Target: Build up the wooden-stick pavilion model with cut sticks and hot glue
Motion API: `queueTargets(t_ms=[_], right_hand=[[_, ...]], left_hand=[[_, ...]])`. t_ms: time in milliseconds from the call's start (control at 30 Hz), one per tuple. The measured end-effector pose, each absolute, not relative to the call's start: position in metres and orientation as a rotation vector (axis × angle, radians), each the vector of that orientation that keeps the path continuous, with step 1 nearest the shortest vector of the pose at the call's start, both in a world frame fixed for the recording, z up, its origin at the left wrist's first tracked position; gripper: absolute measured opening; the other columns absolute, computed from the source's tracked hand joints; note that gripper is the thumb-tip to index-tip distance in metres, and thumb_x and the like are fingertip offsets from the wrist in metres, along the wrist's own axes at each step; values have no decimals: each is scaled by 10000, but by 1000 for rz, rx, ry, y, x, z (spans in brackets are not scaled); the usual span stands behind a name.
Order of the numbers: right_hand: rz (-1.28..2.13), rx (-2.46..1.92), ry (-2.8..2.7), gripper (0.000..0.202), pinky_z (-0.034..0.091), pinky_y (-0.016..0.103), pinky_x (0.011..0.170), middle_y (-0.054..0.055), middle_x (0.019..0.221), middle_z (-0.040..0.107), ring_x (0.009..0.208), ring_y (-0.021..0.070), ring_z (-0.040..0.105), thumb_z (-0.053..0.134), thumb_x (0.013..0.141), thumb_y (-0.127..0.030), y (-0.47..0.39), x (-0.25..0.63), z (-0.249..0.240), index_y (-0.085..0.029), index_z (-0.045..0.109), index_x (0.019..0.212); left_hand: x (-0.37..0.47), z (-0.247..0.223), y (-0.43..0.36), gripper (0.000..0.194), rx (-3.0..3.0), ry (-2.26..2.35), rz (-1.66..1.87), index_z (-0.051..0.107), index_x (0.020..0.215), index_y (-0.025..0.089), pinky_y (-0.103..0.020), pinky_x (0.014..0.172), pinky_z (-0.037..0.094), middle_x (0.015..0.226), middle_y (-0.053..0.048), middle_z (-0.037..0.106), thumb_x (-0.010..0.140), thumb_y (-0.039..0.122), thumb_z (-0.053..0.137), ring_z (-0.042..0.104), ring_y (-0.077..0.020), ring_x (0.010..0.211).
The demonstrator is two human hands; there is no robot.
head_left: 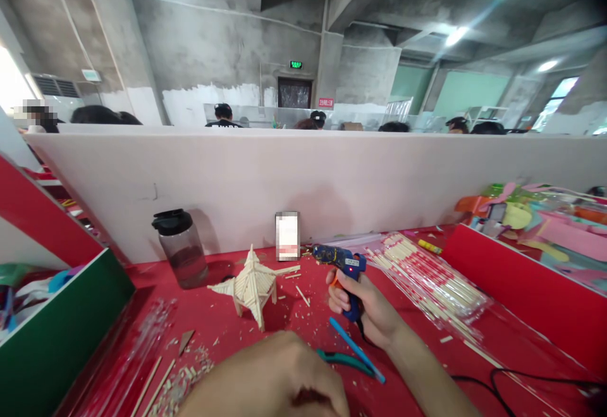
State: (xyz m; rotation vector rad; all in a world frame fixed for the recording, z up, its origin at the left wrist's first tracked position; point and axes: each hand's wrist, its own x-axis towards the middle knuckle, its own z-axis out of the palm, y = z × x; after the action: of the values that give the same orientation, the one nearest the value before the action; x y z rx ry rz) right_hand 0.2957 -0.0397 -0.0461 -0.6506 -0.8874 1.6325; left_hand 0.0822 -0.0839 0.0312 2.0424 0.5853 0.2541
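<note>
Fingers (337, 304) of right hand (374, 311) round glue gun (342, 259), left hand (289, 369) cropped, grip unclear

left hand (289, 369) cut off below, phone screen (288, 236) pixelated

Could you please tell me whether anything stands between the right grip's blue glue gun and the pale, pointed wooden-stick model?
Nothing upright visibly does; only loose pale wooden stick pieces lie flat on the red tabletop between the blue glue gun in the right grip and the pale, pointed wooden-stick model.
</note>
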Motion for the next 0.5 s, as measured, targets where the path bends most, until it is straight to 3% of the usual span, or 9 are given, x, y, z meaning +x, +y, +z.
queueTargets(t_ms=[100,233,300,433,500], right_hand=[[1628,-652,-885,291,349,220,551,-62,570,428,512,57,359,798,825,-390,-39,297,-45,-121,693,862],[1625,-659,-924,286,358,232,563,-58,575,434,517,64,369,781,841,-397,-42,296,-42,-126,696,882],[1632,-665,-946,289,356,236,563,-57,571,430,518,68,371,788,833,-398,-45,294,-40,-126,696,867],[1669,-652,-989,318,335,241,548,-60,545,416,504,72,358,797,816,-426,-49,290,-40,-125,698,844],[1682,-640,-1005,315,335,246,550,-60,542,415,502,74,353,785,827,-429,-50,288,-41,-128,701,866]], left_hand=[[77,30,-83,157,2120,842,287,751,838,218,-216,585,390,743,11,723,886,247,604,589,-113,637],[67,24,-66,360,2121,1198,540,633,734,200,-233,525,313,631,28,575,953,453,501,461,-119,577],[63,21,-59,354,2052,1259,686,601,778,200,-231,531,326,650,29,563,952,487,488,462,-122,576],[67,18,-53,338,1870,1295,838,604,1054,209,-234,546,387,788,16,631,908,510,557,531,-129,592],[71,18,-55,295,1890,1260,806,654,1041,217,-240,569,408,819,2,666,906,463,564,552,-137,622]])
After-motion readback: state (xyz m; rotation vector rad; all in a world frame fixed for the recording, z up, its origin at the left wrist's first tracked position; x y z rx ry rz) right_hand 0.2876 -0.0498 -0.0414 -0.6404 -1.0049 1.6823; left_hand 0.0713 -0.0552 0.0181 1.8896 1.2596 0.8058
